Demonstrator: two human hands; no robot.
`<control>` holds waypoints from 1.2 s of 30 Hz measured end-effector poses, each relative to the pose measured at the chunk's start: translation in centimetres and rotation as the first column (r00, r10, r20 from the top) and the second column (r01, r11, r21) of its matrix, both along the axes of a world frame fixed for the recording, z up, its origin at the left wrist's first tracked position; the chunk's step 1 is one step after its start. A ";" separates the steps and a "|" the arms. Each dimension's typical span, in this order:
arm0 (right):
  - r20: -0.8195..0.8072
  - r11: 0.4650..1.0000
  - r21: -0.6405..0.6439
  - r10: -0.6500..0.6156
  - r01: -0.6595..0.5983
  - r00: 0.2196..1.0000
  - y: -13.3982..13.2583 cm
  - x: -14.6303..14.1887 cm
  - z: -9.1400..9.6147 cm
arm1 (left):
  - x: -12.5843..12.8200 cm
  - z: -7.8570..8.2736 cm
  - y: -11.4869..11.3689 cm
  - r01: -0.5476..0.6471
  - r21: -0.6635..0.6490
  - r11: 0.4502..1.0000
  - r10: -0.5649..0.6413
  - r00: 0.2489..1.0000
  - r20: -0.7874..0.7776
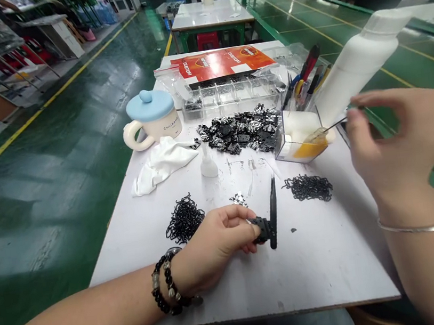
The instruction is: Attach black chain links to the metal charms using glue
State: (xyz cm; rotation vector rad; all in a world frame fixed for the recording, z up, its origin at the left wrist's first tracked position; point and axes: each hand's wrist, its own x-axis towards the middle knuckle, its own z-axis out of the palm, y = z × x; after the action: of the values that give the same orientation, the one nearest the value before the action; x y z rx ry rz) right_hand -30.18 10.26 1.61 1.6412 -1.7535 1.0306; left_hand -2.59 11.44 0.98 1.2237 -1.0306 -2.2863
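My left hand [226,231] pinches a small black rectangular part [262,229] with holes, low over the table's front half. Black tweezers [273,211] lie just right of that part, seeming to touch it. My right hand [402,131] is raised at the right, thumb and forefinger closed on a thin dark rod [335,124]. The rod slants down into a clear box [301,142] with something yellow inside. Piles of black S-shaped pieces lie at left [185,218] and right [309,187], with a few small silvery bits [239,199] between them.
A heap of black-and-silver parts [242,129] lies before a clear divided tray [233,93] and an orange bag [223,63]. A blue-lidded mug [152,118], white cloth [163,164] and small white bottle [208,165] stand left. A tall white bottle [360,64] stands right. A person sits farther back.
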 end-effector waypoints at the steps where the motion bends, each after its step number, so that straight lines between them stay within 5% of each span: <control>1: -0.025 0.997 -0.070 0.036 -0.037 0.999 0.0 0.5 0.2 | 0.0 0.0 0.0 -0.003 -0.004 1.000 0.003 1.000 -0.003; 5: 0.089 0.880 -0.322 0.394 -0.348 0.915 1.1 3.7 0.9 | 0.2 0.1 0.0 0.012 -0.015 1.000 -0.012 1.000 -0.014; 8: 0.234 0.739 0.002 0.655 -0.674 0.719 2.8 6.3 1.3 | 0.5 0.2 0.1 0.019 -0.010 1.000 -0.019 1.000 -0.019; 10: 0.268 0.588 0.236 0.726 -0.774 0.633 3.9 7.5 1.4 | 0.6 0.3 0.2 -0.004 -0.016 1.000 0.003 0.999 -0.037; 12: 0.302 0.500 0.322 0.751 -0.804 0.588 4.4 8.2 1.4 | 0.7 0.4 0.3 -0.012 -0.020 1.000 0.011 0.998 -0.059; 25: 0.367 0.492 0.176 0.771 -0.853 0.521 4.2 9.3 0.4 | 0.4 0.6 0.4 0.063 -0.016 0.998 -0.064 0.998 -0.022; 36: 0.401 0.475 0.211 0.755 -0.854 0.519 4.2 9.5 0.5 | 0.7 0.2 0.5 0.033 0.041 0.999 -0.030 0.996 -0.081</control>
State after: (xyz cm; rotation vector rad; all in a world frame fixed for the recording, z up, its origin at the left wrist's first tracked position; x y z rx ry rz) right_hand -20.69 14.50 2.08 2.8899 -1.2996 1.3940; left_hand -1.93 11.89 1.17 1.1289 -0.9848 -2.3721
